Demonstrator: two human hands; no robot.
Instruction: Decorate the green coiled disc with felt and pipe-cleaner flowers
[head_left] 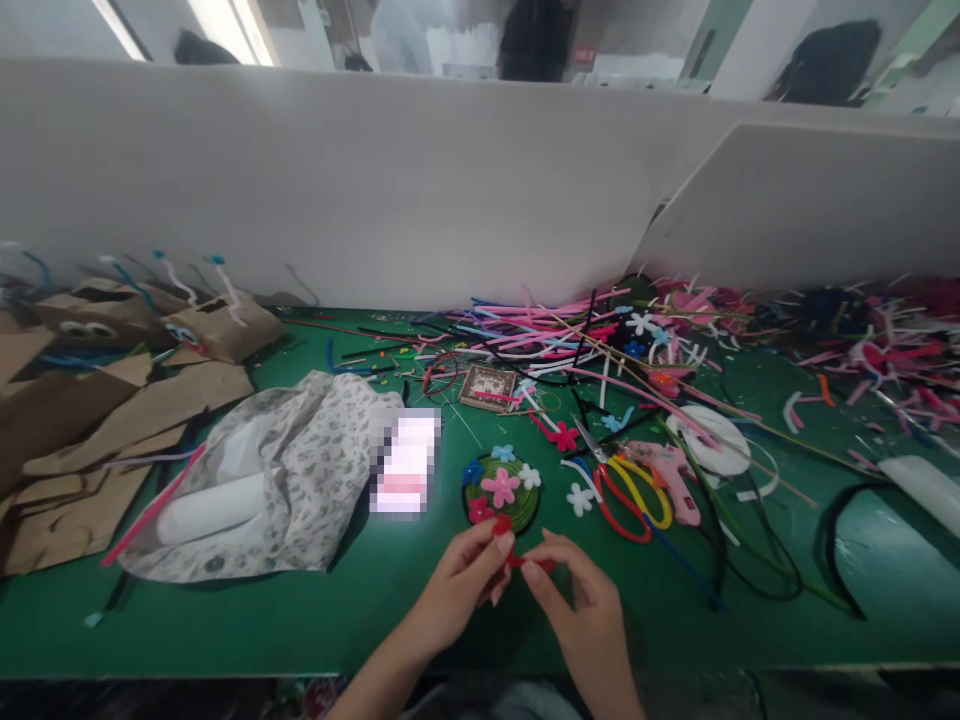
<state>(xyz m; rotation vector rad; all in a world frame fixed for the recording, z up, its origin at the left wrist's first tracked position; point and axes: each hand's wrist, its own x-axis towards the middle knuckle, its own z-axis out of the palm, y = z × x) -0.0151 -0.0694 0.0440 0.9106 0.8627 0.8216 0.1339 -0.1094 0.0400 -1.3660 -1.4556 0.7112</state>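
I see both hands low at the middle of the green surface (360, 610). My left hand (461, 585) and right hand (581, 600) meet fingertip to fingertip, each pinched shut on a short red pipe cleaner (517, 558) stretched between them, just above the surface. One end curls up by the left thumb; the other end runs under the right fingers.

Just beyond the hands lies a round green disc (517, 505) carrying felt flowers, a pink one in the middle, with blue, white and red ones around its rim. The red strand nearly touches the disc's near edge. To the right of the disc lie scissors (622, 490) with red and yellow handles, and beside them a pink glue gun (671, 475). A white flower (579, 498) sits between disc and scissors.

Farther back, a tangle of pink, white and black pipe cleaners (555, 335) spreads along the grey partition (375, 190). On the left rests a patterned cloth (315, 470) over a white roll (210, 508), with cardboard pieces (97, 430) beyond it.
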